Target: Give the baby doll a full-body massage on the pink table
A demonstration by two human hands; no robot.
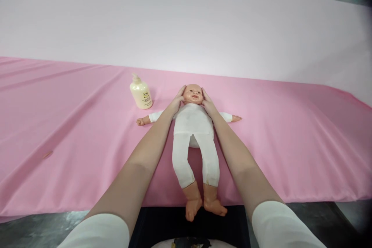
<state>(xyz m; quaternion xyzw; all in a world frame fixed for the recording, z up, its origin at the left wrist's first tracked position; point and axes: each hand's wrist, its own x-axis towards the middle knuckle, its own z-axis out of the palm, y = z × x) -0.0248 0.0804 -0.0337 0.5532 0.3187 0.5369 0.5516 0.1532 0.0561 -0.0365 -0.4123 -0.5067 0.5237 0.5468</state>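
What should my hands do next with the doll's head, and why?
Probably stroke the fingertips gently from the cheeks outward. The left hand and right hand already cup both sides of the doll head, which lies face up on the pink sheet; the lotion bottle stands untouched beside it.

I see a baby doll [194, 124] in white clothes lying on its back on the pink sheet [72, 124], arms spread, bare feet hanging just past the sheet's near edge. My left hand [176, 102] cups one side of the doll's head, my right hand [208, 104] the other, palms against the cheeks. A cream pump bottle [141, 93] stands upright just left of the doll's head, apart from it.
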